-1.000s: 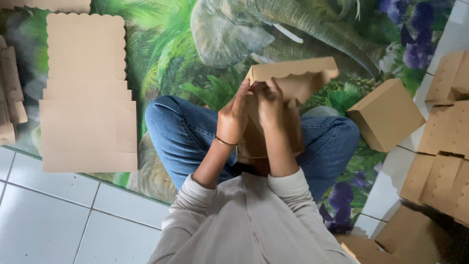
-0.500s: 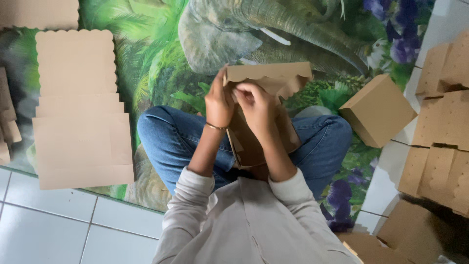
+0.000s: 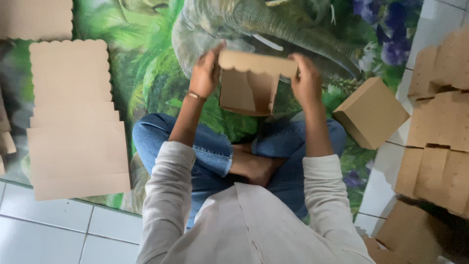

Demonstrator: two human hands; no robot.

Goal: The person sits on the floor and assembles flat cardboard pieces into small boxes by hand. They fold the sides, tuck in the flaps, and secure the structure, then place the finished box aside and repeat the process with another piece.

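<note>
Box: half-folded brown card, held above the lap, left hand and right hand gripping its scalloped lid ends. Looks light, creasable; best gripped at edges. Flat blanks left of box; finished box right.

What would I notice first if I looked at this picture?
Probably the big elephant picture on the green floor mat at the top. Right in the middle, the left hand and right hand hold up a half-folded brown cardboard box with a wavy-edged flap, above crossed legs in blue jeans. A stack of flat cardboard sheets lies on the left, and a finished closed box sits on the right.
</note>
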